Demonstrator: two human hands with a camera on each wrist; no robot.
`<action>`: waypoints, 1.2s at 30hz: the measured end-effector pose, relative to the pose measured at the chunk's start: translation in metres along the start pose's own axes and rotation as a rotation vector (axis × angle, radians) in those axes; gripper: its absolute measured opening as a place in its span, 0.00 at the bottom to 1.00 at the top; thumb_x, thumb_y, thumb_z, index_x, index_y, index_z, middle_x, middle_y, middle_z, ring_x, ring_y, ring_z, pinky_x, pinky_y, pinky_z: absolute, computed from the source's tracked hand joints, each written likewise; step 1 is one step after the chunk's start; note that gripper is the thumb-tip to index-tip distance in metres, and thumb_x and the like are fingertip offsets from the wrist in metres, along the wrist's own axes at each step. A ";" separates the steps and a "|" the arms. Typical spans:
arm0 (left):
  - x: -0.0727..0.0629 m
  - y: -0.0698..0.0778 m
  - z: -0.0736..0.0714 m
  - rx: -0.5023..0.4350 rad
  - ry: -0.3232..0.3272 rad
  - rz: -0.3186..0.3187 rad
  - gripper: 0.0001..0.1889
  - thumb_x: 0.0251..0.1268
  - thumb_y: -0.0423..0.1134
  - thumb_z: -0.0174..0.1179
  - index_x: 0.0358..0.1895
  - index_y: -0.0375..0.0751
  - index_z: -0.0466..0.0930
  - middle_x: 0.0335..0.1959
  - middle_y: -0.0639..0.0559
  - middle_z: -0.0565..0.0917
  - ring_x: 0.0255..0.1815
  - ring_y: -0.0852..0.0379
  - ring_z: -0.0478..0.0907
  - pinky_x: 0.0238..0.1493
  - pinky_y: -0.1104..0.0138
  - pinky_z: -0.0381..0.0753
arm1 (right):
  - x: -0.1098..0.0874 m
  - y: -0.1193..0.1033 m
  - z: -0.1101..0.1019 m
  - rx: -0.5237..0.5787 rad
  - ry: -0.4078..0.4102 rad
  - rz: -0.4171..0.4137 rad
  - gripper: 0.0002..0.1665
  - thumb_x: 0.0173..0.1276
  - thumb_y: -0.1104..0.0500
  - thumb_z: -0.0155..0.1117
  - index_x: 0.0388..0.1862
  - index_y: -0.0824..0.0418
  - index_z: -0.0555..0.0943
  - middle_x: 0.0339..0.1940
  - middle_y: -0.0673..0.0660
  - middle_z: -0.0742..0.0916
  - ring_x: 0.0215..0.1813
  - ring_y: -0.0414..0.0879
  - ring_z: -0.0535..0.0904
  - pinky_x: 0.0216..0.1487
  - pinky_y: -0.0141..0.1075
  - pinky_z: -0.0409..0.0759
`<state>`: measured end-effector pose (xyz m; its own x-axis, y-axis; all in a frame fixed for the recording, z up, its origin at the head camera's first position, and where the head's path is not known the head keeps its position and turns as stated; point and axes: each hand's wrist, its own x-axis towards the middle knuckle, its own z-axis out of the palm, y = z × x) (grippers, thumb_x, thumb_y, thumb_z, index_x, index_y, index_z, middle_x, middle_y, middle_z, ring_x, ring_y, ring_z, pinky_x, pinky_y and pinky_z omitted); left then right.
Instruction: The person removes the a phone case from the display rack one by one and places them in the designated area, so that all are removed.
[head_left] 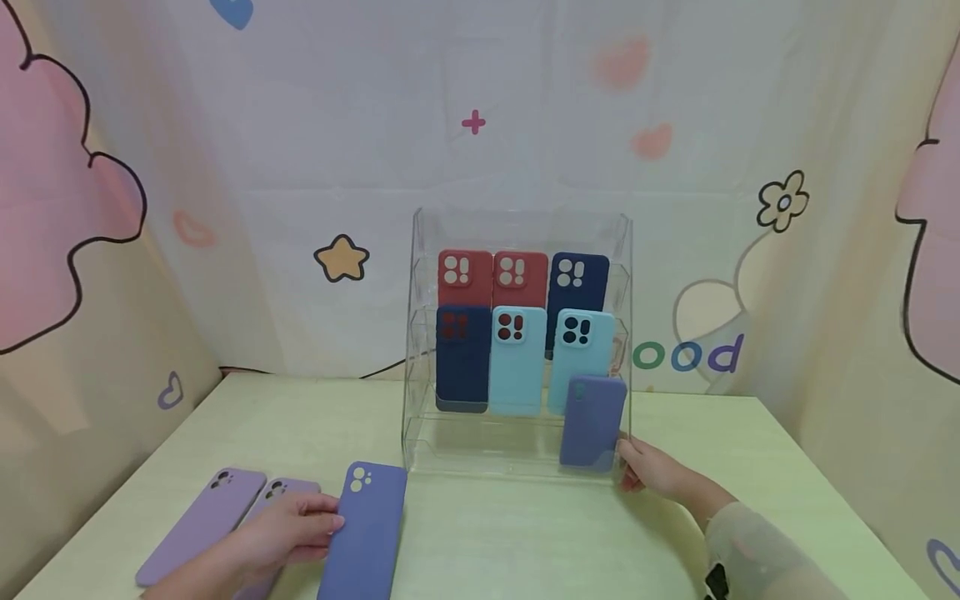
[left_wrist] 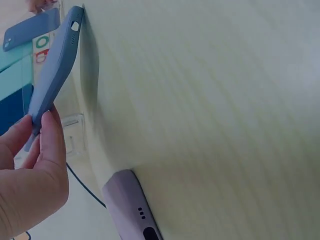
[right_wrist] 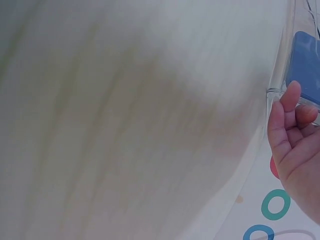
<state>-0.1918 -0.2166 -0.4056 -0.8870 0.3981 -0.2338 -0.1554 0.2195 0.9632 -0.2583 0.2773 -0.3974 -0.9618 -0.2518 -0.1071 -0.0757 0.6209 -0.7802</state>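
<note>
Head view: left hand [head_left: 288,533] holds case [head_left: 365,537], long axis apparently tilted — cutouts [head_left: 349,490] up.

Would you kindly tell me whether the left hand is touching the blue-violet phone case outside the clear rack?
Touching: the left wrist view plainly shows the left hand pinching the blue-violet phone case between its thumb and fingers.

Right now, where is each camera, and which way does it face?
Head: on the head, facing forward and down at the rack; left hand and right hand show.
Left wrist: on that wrist, facing the left hand and its case; right hand barely shows.
Right wrist: on that wrist, facing table; right hand shows.
Head and left wrist share that case.
</note>
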 end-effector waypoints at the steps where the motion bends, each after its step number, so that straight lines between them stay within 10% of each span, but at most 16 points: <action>1: -0.001 0.001 -0.001 0.017 0.012 -0.016 0.28 0.65 0.37 0.57 0.57 0.15 0.63 0.41 0.47 0.82 0.42 0.53 0.79 0.44 0.58 0.79 | 0.000 0.000 0.000 -0.001 0.004 0.002 0.21 0.76 0.55 0.32 0.26 0.67 0.63 0.22 0.57 0.71 0.30 0.49 0.76 0.36 0.44 0.78; 20: -0.001 0.002 -0.016 0.417 0.229 -0.135 0.13 0.61 0.31 0.58 0.46 0.24 0.77 0.30 0.49 0.80 0.24 0.55 0.78 0.26 0.63 0.78 | 0.002 0.002 0.001 -0.018 -0.008 0.023 0.21 0.76 0.55 0.32 0.26 0.66 0.64 0.22 0.56 0.72 0.29 0.48 0.74 0.37 0.42 0.77; 36: -0.008 0.010 -0.027 0.416 0.277 -0.153 0.19 0.57 0.32 0.61 0.50 0.22 0.73 0.33 0.46 0.80 0.25 0.52 0.80 0.27 0.61 0.79 | 0.000 0.001 0.000 0.003 -0.015 0.019 0.21 0.76 0.55 0.32 0.25 0.65 0.63 0.22 0.57 0.71 0.31 0.48 0.76 0.38 0.43 0.78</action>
<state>-0.1977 -0.2418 -0.3906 -0.9581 0.0959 -0.2697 -0.1562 0.6146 0.7732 -0.2581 0.2785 -0.3984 -0.9590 -0.2510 -0.1314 -0.0562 0.6232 -0.7800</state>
